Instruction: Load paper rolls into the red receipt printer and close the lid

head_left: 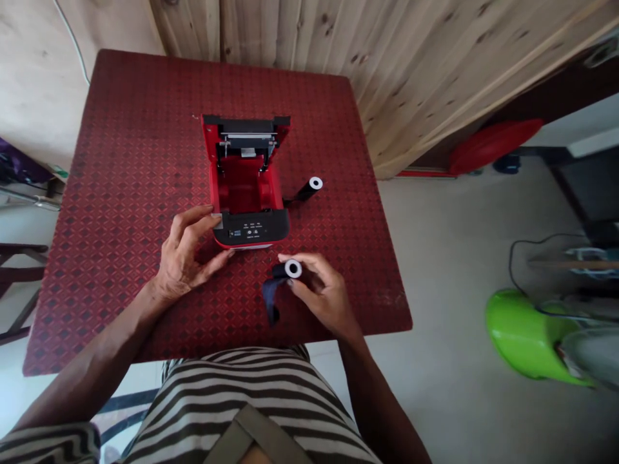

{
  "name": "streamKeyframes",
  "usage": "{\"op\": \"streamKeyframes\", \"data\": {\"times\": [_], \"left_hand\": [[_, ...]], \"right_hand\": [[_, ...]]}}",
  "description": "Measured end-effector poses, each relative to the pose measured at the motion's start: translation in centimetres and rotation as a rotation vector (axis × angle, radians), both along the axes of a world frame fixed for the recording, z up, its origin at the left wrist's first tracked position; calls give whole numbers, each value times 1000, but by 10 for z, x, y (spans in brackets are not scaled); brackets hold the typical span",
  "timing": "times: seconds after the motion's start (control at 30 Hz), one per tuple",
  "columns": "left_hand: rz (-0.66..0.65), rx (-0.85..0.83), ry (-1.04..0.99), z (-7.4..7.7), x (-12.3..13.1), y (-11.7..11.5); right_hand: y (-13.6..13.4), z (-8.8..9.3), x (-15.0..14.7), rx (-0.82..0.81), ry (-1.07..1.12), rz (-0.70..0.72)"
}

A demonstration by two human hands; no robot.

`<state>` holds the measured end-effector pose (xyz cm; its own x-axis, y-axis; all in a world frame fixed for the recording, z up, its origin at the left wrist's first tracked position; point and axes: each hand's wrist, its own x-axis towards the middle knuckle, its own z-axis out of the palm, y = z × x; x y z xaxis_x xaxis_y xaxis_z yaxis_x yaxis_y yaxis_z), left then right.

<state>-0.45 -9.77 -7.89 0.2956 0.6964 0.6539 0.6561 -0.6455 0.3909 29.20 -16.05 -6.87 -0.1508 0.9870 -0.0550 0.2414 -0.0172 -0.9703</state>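
Note:
A red and black label printer [251, 225] sits on the table with its lid [247, 129] raised and its red inside showing. My left hand [186, 248] grips its front left corner, fingertips on the black front panel and thumb at the lower front edge. In front of the printer, my right hand [322, 287] pinches a dark roll of ribbon [281, 270] with a white core end facing up and right. From this roll a loose dark strip [269, 299] hangs down. A second dark roll [308, 189], also white at its end, lies to the right of the printer.
The table [145, 129] wears a red patterned cover and stands against a wooden plank wall [300, 32]. A green plastic tub [522, 335] is on the floor to the right. Part of a dark wooden chair [19, 274] appears at the left.

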Motion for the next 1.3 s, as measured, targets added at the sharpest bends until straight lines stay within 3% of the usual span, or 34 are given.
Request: {"op": "streamKeyframes", "data": {"times": [0.13,0.3,0.4,0.47,0.53,0.7,0.87,0.97,1.07,1.2,1.3], "left_hand": [[11,-22,7,1,-1,-1],[23,-50,13,1,-1,-2],[27,-54,8,2,-1,-2],[22,-57,-3,3,-1,-2],[8,-50,-21,3,0,-1],[8,-15,1,2,0,0],[17,-11,17,1,-1,0],[24,-19,18,-1,-1,-1],[25,-22,22,-2,0,-2],[38,-35,29,-2,1,-2],[28,-40,27,-1,1,-3]], "right_hand": [[0,-14,-6,-14,-58,-22],[13,7,19,-66,-102,69],[46,8,42,19,-91,-50],[78,-1,53,153,-137,-224],[112,-13,58,217,-203,-286],[165,-33,58,199,-261,-45],[171,-30,53,194,-301,-36],[153,-7,56,239,-175,-105],[121,45,63,350,-6,-117],[93,118,54,404,5,104],[104,135,22,339,-209,360]]}}
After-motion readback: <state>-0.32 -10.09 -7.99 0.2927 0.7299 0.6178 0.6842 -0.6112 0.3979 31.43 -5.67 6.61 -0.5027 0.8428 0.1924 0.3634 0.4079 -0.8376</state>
